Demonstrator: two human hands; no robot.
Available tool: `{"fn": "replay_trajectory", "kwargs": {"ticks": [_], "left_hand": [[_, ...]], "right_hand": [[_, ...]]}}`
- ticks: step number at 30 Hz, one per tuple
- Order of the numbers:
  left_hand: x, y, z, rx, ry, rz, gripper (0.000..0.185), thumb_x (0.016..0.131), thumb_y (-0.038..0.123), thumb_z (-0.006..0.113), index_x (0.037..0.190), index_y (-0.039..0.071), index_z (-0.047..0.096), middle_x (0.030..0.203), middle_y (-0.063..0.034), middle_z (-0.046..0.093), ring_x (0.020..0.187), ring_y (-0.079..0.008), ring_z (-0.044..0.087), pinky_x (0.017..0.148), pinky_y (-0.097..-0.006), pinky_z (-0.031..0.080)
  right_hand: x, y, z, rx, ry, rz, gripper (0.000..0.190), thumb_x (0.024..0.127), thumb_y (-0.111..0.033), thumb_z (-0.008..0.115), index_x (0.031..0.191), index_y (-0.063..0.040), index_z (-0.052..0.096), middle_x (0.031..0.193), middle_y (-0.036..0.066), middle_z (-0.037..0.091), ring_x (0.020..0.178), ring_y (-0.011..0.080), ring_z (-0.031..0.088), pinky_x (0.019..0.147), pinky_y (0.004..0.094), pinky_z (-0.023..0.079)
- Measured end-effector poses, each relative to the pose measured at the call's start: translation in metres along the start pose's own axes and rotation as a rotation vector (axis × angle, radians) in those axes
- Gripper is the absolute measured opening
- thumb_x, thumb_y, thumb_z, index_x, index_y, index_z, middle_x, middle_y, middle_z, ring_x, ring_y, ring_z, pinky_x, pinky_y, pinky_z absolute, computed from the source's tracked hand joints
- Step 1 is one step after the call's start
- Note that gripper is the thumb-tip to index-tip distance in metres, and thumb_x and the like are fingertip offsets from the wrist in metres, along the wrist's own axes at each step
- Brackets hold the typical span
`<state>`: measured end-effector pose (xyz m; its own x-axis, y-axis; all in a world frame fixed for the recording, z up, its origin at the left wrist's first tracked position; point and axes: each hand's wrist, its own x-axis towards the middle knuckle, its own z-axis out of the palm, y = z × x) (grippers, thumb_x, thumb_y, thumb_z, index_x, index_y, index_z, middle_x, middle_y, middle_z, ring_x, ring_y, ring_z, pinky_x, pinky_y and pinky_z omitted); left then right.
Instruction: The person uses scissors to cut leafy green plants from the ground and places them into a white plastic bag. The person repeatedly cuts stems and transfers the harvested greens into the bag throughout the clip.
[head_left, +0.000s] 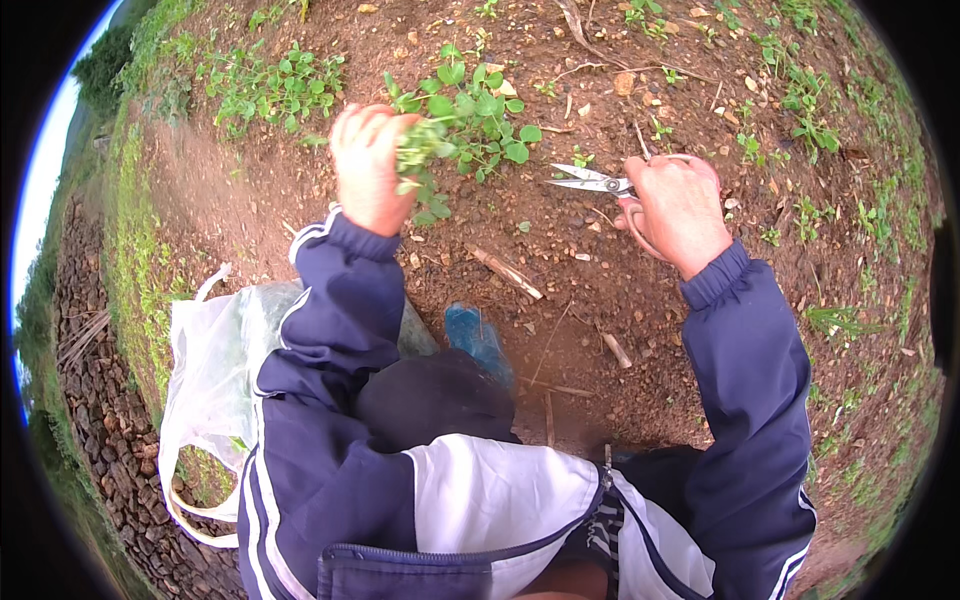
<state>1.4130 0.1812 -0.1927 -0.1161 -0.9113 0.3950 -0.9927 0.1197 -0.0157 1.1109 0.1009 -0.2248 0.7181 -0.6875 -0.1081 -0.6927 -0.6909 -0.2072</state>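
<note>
My left hand (373, 166) grips a bunch of cut green leaves (421, 148), its fingers curled around the stems. Just beyond it, a low round-leaved plant (486, 112) grows from the soil, partly behind the bunch. In my right hand (673, 206) is a pair of scissors (600, 182) with pinkish-red handles. Their blades are parted and point left towards the plant, with bare soil between the tips and its leaves. Some of the handle is hidden by my fingers.
A white translucent plastic bag (217, 352) stands left of my knee, with greenery showing through it. Another leafy plant (277, 86) grows at the upper left. Dry stalks (506, 271) and small stones litter the brown soil. A stone wall (112, 435) runs along the far left.
</note>
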Motion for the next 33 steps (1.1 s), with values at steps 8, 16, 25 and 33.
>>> {"fn": "replay_trajectory", "kwargs": {"ticks": [8, 16, 25, 33], "left_hand": [[-0.032, 0.022, -0.043, -0.225, -0.16, 0.054, 0.037, 0.063, -0.005, 0.066, 0.098, 0.008, 0.068, 0.096, -0.0094, 0.061, 0.081, -0.0211, 0.061, 0.069, -0.0312, 0.05], [0.013, 0.036, 0.047, 0.021, -0.466, 0.314, 0.082, 0.068, -0.006, 0.055, 0.142, 0.024, 0.037, 0.149, -0.0096, 0.032, 0.079, -0.018, 0.062, 0.069, -0.0324, 0.048], [0.031, 0.005, 0.08, 0.236, -0.703, 0.102, 0.019, 0.08, 0.007, 0.055, 0.098, 0.009, 0.059, 0.094, -0.0062, 0.062, 0.096, -0.0224, 0.062, 0.08, -0.0379, 0.048], [0.023, -0.007, 0.073, 0.15, -0.578, 0.098, 0.018, 0.074, 0.002, 0.058, 0.091, 0.008, 0.06, 0.094, -0.007, 0.06, 0.096, -0.0253, 0.06, 0.081, -0.0403, 0.048]], "right_hand": [[0.026, -0.01, 0.008, -0.039, 0.134, 0.018, 0.039, 0.07, -0.03, 0.075, 0.094, -0.004, 0.058, 0.095, 0.015, 0.058, 0.097, 0.0296, 0.055, 0.086, 0.0433, 0.037], [0.073, -0.038, 0.019, -0.127, 0.044, 0.043, 0.055, 0.065, -0.039, 0.079, 0.103, -0.006, 0.057, 0.104, 0.013, 0.057, 0.107, 0.028, 0.051, 0.094, 0.0434, 0.035], [0.088, -0.048, 0.02, -0.204, 0.009, -0.009, 0.05, 0.069, -0.037, 0.075, 0.103, -0.005, 0.058, 0.101, 0.011, 0.059, 0.104, 0.0263, 0.053, 0.093, 0.0406, 0.036], [0.098, -0.05, 0.016, -0.025, -0.093, -0.034, 0.015, 0.079, -0.022, 0.062, 0.077, -0.008, 0.067, 0.071, 0.011, 0.067, 0.071, 0.0276, 0.068, 0.077, 0.0402, 0.049]]}}
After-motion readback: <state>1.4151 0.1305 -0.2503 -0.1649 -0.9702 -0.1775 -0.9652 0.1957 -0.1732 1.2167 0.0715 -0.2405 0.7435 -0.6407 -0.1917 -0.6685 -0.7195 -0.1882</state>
